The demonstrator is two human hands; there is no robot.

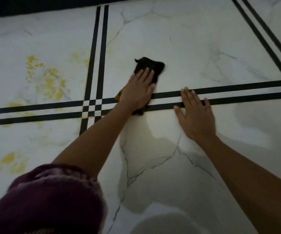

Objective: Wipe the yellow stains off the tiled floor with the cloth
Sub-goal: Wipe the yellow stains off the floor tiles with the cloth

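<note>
My left hand [138,92] presses flat on a dark cloth [150,67] on the white marbled tile floor [195,48], just above the horizontal black double stripe. A yellow-stained corner of the cloth [118,97] sticks out at the hand's left. Beside it, my right hand [196,115] rests flat on the floor with fingers spread across the stripe, holding nothing. Yellow stains [50,81] spread over the tile to the left of the vertical stripes. Another yellow stain [11,163] lies lower left, and a fainter yellow smear [24,114] sits on the horizontal stripe at left.
Black double stripes [100,56] cross the floor vertically and horizontally, with another diagonal pair [263,36] at the top right. A dark wall base [35,5] runs along the top edge. My maroon sleeve [51,200] fills the lower left.
</note>
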